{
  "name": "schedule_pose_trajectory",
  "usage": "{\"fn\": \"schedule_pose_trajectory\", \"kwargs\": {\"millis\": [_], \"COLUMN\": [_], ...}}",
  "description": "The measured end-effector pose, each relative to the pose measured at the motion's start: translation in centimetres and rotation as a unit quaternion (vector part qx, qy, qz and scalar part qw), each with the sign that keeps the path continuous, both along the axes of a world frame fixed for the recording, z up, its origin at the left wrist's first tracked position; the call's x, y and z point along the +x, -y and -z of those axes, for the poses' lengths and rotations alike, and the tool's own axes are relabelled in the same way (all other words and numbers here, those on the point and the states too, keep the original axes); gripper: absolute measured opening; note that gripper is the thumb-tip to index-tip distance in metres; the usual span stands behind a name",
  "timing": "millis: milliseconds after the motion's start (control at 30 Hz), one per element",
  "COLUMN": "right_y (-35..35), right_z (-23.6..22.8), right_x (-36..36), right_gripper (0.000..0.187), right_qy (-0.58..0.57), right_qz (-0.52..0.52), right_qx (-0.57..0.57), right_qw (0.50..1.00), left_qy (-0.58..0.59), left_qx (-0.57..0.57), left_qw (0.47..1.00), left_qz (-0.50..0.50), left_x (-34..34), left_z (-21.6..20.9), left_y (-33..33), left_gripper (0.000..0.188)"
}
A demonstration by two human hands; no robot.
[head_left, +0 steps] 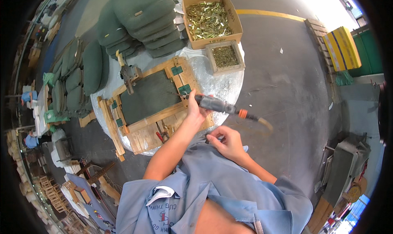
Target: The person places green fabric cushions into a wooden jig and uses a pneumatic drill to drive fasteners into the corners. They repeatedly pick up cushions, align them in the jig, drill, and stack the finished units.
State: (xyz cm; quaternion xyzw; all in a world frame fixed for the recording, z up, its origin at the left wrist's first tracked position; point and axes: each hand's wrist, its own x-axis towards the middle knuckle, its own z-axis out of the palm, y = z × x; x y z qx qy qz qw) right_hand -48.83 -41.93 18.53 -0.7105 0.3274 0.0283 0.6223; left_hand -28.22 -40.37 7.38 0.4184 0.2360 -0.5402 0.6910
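Observation:
My left hand (197,109) is wrapped round a black power screwdriver (217,104) with an orange collar and a hose at its rear. The tool's thin bit points left, over the right edge of a dark green panel (149,97). That panel lies in a wooden frame jig (166,116) with green plates at its sides. Close to my waist, my right hand (230,143) has thumb and fingers drawn together. A small dark thing shows at its fingertips, too small to name. A toggle clamp (130,75) stands at the jig's far left side.
Beyond the jig, stacked dark green panels (143,13) sit on the wrapped round table (233,84). A cardboard box (237,29) of brassy metal parts and a smaller wooden tray (216,70) of little fasteners stand far right. Red-handled pliers (161,135) lie near the front.

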Motion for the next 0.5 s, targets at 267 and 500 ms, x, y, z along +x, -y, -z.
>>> {"fn": "schedule_pose_trajectory", "kwargs": {"millis": [267,500], "right_y": [5.5,5.5], "right_z": [4.9,7.3], "right_x": [6.1,6.9], "right_gripper": [0.138,0.156], "right_qy": [0.426,0.372], "right_qz": [0.222,0.305], "right_qx": [0.049,0.07], "right_qw": [0.876,0.874], "left_qy": [0.032,0.204], "left_qx": [-0.147,-0.097], "left_qw": [0.988,0.972], "left_qz": [0.038,0.059], "left_x": [-3.8,-3.1], "left_z": [-10.5,-8.6], "left_y": [2.9,5.0], "left_gripper": [0.044,0.034]}}
